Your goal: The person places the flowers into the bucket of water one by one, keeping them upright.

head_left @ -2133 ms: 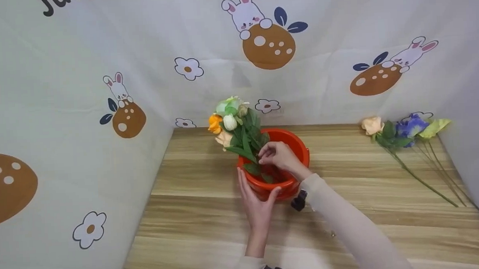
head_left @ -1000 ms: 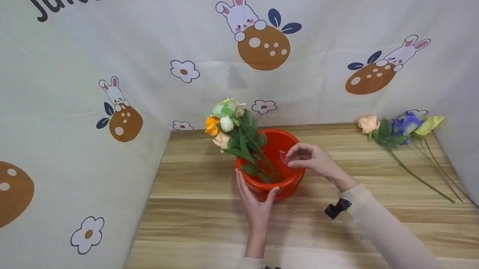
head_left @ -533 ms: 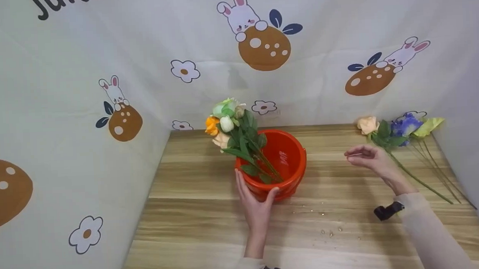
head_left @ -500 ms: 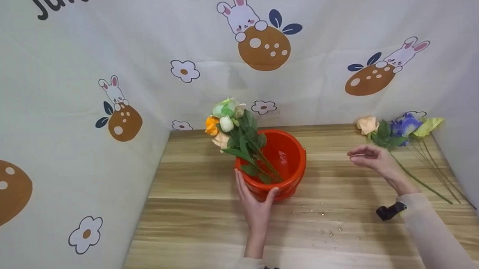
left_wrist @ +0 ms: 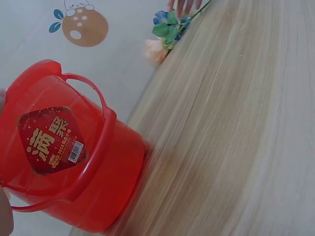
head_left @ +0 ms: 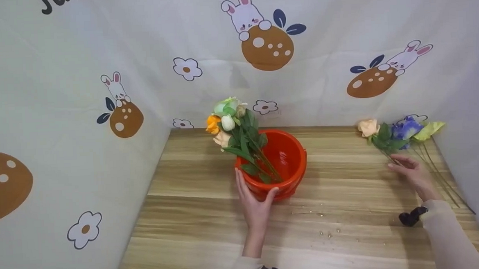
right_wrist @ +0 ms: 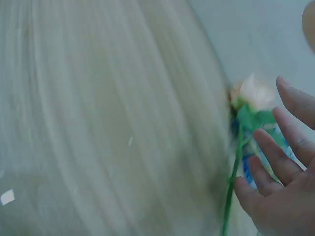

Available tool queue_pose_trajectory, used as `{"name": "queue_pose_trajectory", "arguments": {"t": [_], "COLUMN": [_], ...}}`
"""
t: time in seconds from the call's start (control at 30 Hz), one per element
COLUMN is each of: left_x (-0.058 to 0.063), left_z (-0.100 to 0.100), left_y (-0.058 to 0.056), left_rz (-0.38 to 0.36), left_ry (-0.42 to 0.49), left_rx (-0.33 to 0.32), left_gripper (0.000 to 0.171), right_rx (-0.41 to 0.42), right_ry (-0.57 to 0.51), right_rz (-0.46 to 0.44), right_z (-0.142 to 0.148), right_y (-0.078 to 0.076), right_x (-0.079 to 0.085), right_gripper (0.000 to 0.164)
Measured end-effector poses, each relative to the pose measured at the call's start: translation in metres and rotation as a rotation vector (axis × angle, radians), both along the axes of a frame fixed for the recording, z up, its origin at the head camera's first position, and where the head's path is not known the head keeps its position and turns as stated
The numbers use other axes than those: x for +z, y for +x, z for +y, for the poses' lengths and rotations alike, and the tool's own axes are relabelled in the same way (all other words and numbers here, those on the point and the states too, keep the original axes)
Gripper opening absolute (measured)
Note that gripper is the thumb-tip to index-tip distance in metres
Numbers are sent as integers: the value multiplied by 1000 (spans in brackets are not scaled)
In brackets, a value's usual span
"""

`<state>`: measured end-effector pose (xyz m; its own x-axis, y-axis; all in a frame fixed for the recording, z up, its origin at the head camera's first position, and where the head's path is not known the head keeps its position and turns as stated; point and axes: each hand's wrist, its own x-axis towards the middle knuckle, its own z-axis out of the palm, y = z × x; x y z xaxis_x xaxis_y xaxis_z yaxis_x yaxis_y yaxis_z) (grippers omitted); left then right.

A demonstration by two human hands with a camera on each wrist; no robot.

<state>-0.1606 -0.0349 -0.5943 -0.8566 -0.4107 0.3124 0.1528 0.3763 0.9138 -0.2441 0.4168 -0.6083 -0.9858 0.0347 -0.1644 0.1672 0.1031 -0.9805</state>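
A red plastic bucket (head_left: 294, 170) stands on the table, its handle and label (left_wrist: 51, 140) showing in the left wrist view. My left hand (head_left: 256, 205) rests against its near left side, fingers and thumb spread along the wall. Several artificial flowers (head_left: 227, 123) in orange, peach, white and pale green lean out of the bucket to the left, stems inside. At the right, my right hand (head_left: 414, 174) hovers by the stem of a peach rose (head_left: 368, 127), holding nothing. The right wrist view shows its fingers (right_wrist: 275, 157) apart, beside the green stem (right_wrist: 233, 187).
Beside the peach rose lie a blue-purple flower (head_left: 406, 129) and a yellow-green one (head_left: 430, 130), their thin stems toward me. Small shiny bits (head_left: 329, 235) are scattered on the wooden table (head_left: 195, 235). A printed cloth (head_left: 319, 15) walls the back and sides.
My right hand has left the flower stems in the bucket and moved right to the loose flowers. My left hand has stayed at the bucket.
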Motion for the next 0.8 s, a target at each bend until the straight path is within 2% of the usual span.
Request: {"name": "queue_pose_trajectory", "arguments": {"t": [0.13,0.23,0.37,0.43,0.5,0.63,0.8], "left_x": [2,3,4,3,2,1,1], "left_z": [0,-1,0,-1,-1,-1,-1], "left_y": [0,0,0,-1,-1,-1,1], "left_rz": [-5,-7,2,9,17,20,12], "left_ry": [-15,-10,-12,-26,-38,-40,-31], "left_rx": [5,2,-1,2,6,11,11], "left_gripper": [116,116,117,117,118,118,118], "right_rx": [-42,-40,-37,-40,-33,17,119], "right_ry": [70,178,332,425,507,599,607], "right_rz": [-1,-1,-3,0,8,39,4], "right_z": [10,13,11,9,7,3,-1], "right_y": [2,2,1,1,0,0,1], "right_x": [-9,-10,-11,-11,-13,-15,-16], "right_gripper": [32,31,51,53,49,33,30]}}
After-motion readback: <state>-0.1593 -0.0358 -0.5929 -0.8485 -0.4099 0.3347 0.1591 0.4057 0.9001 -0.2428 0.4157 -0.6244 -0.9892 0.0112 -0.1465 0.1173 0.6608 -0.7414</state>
